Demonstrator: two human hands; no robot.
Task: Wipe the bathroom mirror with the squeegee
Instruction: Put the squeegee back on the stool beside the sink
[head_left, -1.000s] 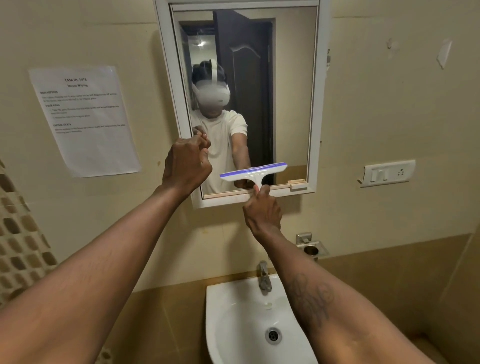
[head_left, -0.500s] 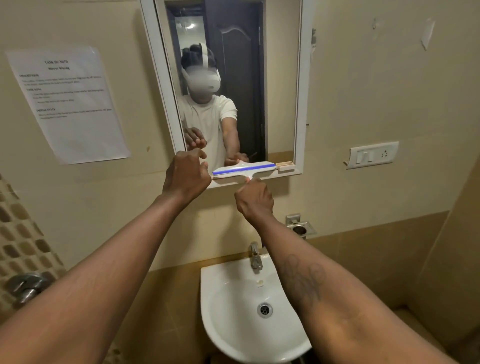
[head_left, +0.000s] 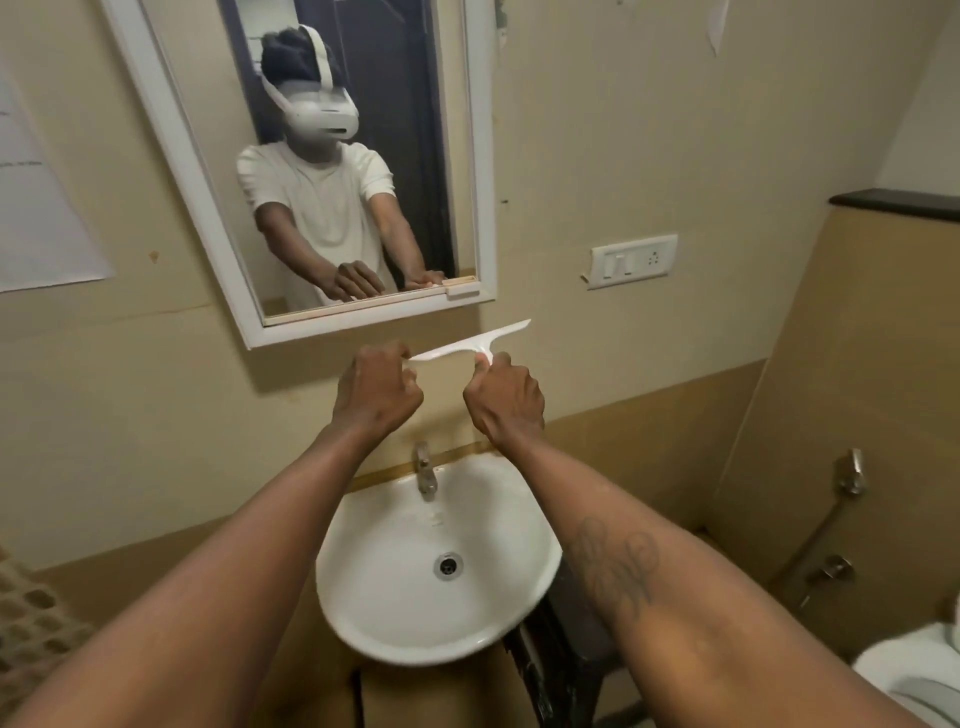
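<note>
Between strokes, I judge. The white plastic T-shaped squeegee (head_left: 470, 344) is off the glass at frame centre, just below the lower edge of the white-framed rectangular wall mirror (head_left: 410, 130) and above the round white ceramic sink (head_left: 384, 577).

My right hand (head_left: 504, 402) is curled round the short handle. My left hand (head_left: 376, 389) pinches the blade's left tip. Probably stripping water off it, but I can't see any water.

The blade's long axis runs left-right across the frame, tilted, with the right end higher toward upper right. The handle points down into my right fist. Can't tell which way the rubber edge faces.

Next move: release the left pinch, raise the squeegee to the top of the glass, seat the blade flat and level, then pull down with even pressure.
</note>
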